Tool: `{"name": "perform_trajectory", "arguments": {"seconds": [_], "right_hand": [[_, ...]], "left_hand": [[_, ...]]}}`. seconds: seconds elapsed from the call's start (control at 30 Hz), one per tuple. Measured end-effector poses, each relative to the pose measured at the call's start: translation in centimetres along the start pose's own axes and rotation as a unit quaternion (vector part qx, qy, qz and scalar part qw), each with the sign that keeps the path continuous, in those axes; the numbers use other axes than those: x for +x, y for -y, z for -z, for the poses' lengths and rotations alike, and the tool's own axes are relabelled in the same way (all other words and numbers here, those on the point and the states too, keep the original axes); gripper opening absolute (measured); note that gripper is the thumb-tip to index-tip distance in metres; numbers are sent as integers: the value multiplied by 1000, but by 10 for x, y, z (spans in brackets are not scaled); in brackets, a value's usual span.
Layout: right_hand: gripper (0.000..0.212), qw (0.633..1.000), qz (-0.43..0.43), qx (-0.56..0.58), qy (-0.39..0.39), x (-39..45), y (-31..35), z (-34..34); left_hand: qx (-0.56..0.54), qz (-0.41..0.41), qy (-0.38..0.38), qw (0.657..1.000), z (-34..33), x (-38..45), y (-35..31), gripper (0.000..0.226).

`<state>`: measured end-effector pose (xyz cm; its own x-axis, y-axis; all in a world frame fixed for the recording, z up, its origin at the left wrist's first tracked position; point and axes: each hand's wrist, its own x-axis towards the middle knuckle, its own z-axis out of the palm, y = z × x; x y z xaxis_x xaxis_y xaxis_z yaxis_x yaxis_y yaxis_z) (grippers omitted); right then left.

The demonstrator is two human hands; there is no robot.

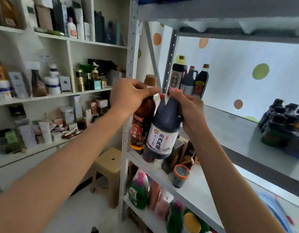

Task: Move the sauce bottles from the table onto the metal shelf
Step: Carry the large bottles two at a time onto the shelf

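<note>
Two hands: both are raised in the middle of the frame, each one holding a bottle by its upper part, in front of the metal shelf [192,187].
Left hand [128,96]: arm comes from the lower left; fingers are curled around the neck of the brown bottle [142,121], just under its cap.
Right hand [189,110]: arm comes from the lower right; fingers are wrapped around the handle and shoulder of the dark bottle [163,130].
Brown bottle: reddish-brown liquid, tan cap, red label with Chinese writing, too blurred for me to read; it stands nearly upright.
Dark bottle: almost black, jug shape with a small red cap, tilted a little to the right; the white label reads 山西陈醋.
Position of the two bottles: side by side and touching, in the air at the left front corner of the shelf, their bottoms just above a shelf board.
Bottles at back [189,78]: three dark sauce bottles stand together on the higher board, centre right of the frame; their labels cannot be read.
Lower board: a dark box [172,155] and a small jar with orange rim [180,175] are under the held bottles.
Left of frame: white shelves [68,47] with many boxes and jars.
</note>
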<state>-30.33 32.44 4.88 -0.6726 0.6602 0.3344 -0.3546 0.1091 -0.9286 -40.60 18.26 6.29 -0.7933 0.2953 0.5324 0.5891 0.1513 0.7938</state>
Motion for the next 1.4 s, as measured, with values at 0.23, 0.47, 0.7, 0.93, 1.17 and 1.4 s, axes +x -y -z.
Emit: {"name": "perform_trajectory", "arguments": {"seconds": [0.23,0.47,0.7,0.93,1.17,1.4], "right_hand": [[26,994,41,-15,-105,78,3,-5],[44,984,83,-68,-140,149,-1,23],[44,981,86,-101,-140,201,-22,47],[17,969,133,-148,-144,229,-41,48],[26,952,159,-239,-107,229,-52,58],[74,952,32,-289,-101,159,-87,81]], "left_hand": [[-63,-33,24,997,-45,92,-2,43],[-74,-44,20,996,-107,144,-4,49],[-52,-33,5,998,-167,177,6,51],[22,-70,34,997,-192,197,27,45],[65,-75,132,986,-197,189,44,54],[36,43,235,970,-206,147,117,87]]}}
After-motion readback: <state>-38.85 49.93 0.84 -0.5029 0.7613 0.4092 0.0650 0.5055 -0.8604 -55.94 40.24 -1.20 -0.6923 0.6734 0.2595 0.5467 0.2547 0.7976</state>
